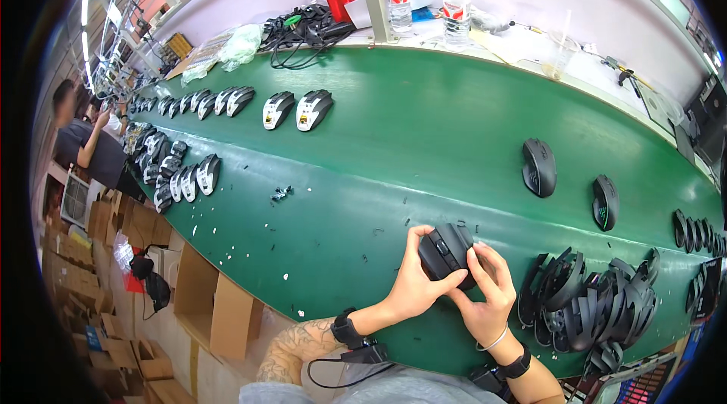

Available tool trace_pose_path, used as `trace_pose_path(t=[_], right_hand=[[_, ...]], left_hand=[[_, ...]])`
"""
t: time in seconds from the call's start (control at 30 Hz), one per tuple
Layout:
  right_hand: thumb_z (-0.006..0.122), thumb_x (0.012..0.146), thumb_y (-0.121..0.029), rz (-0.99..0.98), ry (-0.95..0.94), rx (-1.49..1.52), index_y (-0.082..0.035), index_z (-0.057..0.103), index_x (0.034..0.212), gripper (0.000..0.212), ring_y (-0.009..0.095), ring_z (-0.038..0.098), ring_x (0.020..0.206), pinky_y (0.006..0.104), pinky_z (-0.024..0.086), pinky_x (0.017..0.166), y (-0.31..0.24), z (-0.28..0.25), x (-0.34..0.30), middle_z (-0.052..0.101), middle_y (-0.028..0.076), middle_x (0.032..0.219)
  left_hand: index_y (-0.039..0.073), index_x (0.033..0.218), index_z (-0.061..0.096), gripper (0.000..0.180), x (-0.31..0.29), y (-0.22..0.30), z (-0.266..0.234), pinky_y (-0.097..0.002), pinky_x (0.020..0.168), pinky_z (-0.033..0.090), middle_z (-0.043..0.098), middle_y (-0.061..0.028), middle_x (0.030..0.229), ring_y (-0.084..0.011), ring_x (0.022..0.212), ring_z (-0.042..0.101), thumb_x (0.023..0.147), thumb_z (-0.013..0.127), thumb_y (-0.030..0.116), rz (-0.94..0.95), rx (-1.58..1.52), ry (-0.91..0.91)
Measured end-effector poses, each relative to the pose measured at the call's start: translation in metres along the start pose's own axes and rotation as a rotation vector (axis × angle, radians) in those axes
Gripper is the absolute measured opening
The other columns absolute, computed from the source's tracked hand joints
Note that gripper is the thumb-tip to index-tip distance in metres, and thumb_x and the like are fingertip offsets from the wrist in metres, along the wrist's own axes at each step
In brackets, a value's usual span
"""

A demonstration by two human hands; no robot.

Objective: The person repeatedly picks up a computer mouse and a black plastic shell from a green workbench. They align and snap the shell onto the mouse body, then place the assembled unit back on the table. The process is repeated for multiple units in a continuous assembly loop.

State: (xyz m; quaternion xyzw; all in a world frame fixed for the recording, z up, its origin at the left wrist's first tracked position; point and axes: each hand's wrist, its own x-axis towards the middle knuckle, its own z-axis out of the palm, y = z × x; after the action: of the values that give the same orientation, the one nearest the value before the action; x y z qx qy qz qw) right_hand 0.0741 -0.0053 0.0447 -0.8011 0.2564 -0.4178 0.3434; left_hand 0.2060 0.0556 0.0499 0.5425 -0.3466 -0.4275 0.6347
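My left hand [413, 287] and right hand [487, 305] jointly hold a black mouse [448, 243] over the near bench [333, 268]. Far right, dark mice [539, 168] appear finished; black-and-white mice [313, 110], left, and heaped shells [579, 319], near right, seemingly remain.

mouse [439, 246] in hands [418, 287] | shell pile [583, 317] right | mouse row [206, 106] far left

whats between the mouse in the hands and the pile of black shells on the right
The right hand, then a narrow strip of green table, in the head view.
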Motion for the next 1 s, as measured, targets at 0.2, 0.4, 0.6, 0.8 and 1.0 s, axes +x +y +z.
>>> trace_pose_path(t=[0.2,0.4,0.6,0.8,1.0], right_hand=[[0.078,0.070,-0.016,0.112,-0.051,0.019,-0.003,0.052,0.127,0.064,0.030,0.053,0.109,0.0376,0.047,0.087,-0.007,-0.003,0.006,0.050,0.016,0.123],[0.054,0.095,-0.026,0.676,-0.225,0.773,0.000,0.055,0.101,0.027,0.012,0.058,0.084,0.0254,0.048,0.076,0.029,0.000,-0.008,0.061,0.004,0.090],[0.055,0.094,-0.025,0.696,-0.051,0.896,-0.003,0.054,0.087,0.023,0.009,0.057,0.078,0.0243,0.048,0.073,0.011,0.009,0.000,0.061,0.002,0.085],[0.059,0.092,-0.021,0.691,-0.040,0.884,-0.003,0.053,0.085,0.020,0.008,0.055,0.075,0.0239,0.047,0.071,0.019,0.010,-0.003,0.060,0.001,0.083],[0.062,0.090,-0.016,0.675,0.027,0.859,-0.003,0.051,0.083,0.018,0.009,0.054,0.072,0.0243,0.047,0.069,0.021,0.017,-0.006,0.059,0.002,0.081]], left_hand=[[0.004,0.121,0.027,0.063,0.002,0.003,-0.006,-0.0333,0.088,0.049,0.053,-0.0126,0.110,-0.0181,0.106,0.055,0.076,0.070,-0.001,0.008,-0.226,0.096],[0.005,0.117,0.041,0.046,0.014,0.013,-0.015,-0.0334,0.087,0.050,0.055,-0.0080,0.108,-0.0174,0.100,0.058,0.079,0.065,-0.001,-0.049,-0.515,0.054],[0.006,0.118,0.041,0.047,0.016,0.000,-0.020,-0.0342,0.086,0.051,0.055,-0.0082,0.109,-0.0180,0.100,0.058,0.079,0.066,0.001,-0.103,-0.522,0.021],[0.006,0.121,0.039,0.050,0.019,0.001,-0.022,-0.0353,0.090,0.049,0.054,-0.0089,0.113,-0.0188,0.105,0.056,0.078,0.066,0.001,-0.135,-0.509,-0.023],[0.005,0.125,0.037,0.056,0.021,-0.003,-0.024,-0.0363,0.094,0.047,0.053,-0.0104,0.117,-0.0202,0.109,0.055,0.077,0.067,0.001,-0.126,-0.540,-0.020]])
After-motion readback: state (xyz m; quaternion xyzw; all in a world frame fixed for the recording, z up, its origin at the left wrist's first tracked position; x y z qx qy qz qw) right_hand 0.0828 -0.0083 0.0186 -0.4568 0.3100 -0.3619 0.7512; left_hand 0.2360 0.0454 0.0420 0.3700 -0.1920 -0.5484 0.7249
